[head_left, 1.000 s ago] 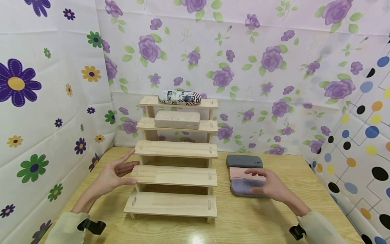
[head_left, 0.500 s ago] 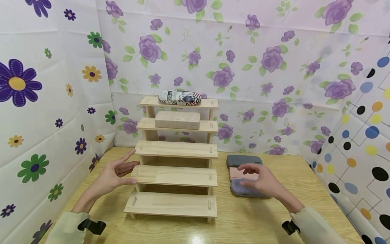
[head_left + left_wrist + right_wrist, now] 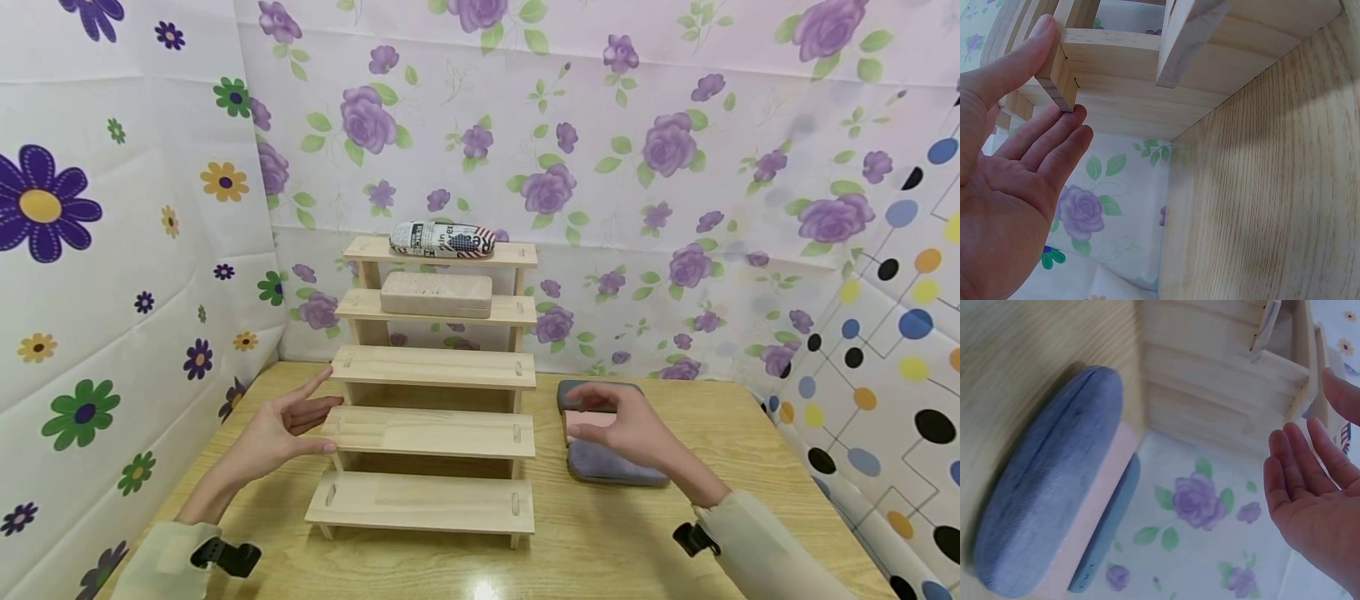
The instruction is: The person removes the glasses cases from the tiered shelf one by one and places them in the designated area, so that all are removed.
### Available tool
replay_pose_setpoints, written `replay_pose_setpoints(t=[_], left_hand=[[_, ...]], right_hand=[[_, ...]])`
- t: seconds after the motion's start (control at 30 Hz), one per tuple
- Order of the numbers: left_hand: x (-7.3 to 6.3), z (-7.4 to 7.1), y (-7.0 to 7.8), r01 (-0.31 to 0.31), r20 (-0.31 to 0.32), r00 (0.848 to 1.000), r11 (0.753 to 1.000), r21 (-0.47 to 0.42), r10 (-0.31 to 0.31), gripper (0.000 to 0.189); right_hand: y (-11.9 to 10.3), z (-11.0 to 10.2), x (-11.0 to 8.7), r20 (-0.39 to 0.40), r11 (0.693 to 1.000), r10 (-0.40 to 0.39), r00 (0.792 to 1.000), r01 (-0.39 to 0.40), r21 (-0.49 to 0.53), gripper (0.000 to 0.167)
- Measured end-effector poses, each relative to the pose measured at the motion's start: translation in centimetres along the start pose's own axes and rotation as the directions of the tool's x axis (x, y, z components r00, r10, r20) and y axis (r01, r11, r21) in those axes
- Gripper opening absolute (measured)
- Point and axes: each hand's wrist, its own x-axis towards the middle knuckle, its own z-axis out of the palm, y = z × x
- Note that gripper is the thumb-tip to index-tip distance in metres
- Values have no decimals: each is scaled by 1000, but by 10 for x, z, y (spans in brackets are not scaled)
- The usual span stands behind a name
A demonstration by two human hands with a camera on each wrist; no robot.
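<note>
A stepped wooden shelf (image 3: 435,433) of light boards stands on the table. My left hand (image 3: 273,429) holds its left end: the thumb lies at the front of the second step from the bottom, fingertips behind that board's edge, as the left wrist view shows. My right hand (image 3: 633,421) hovers over the glasses cases with loosely bent fingers and holds nothing. Under and beside it lie a dark grey glasses case (image 3: 570,396), a pink case (image 3: 1088,522) and a blue-purple fabric case (image 3: 615,467). The right hand partly hides the grey and pink ones in the head view.
On the top step lies a newspaper-print case (image 3: 442,240). A beige case (image 3: 437,295) occupies the step below. The wooden table (image 3: 720,467) is bounded by a floral cloth (image 3: 600,200) behind and patterned cloths on both sides.
My right hand has shifted left across the cases toward the shelf, uncovering more of the blue-purple case. The left hand and the shelf have stayed put.
</note>
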Motion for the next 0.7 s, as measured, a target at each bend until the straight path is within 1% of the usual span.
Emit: replay_pose_setpoints(t=[0.13,0.23,0.37,0.5,0.57,0.7], left_hand=[[0,0,1,-6,2,1000,1000,-5,6,108],[0,0,2,-1,4,1000,1000,-6,1,108],[0,0,2,4,3,1000,1000,-5,-4,108],[0,0,1,-3,6,1000,1000,-7,3,108],[0,0,1,-5,5,1000,1000,-9,5,108],[1,0,0,-7,3,1000,1000,-9,7,108]], right_hand=[[-9,2,5,-4,1000,8,1000,-8,2,40],[-16,4,11,-12,1000,9,1000,-10,-20,38],[-25,6,20,-20,998,-33,999,32,-56,37],[-34,7,30,-23,995,-84,996,83,-57,39],[-38,9,36,-26,994,-96,995,95,-53,40],[-47,11,45,-39,995,-95,995,93,-42,40]])
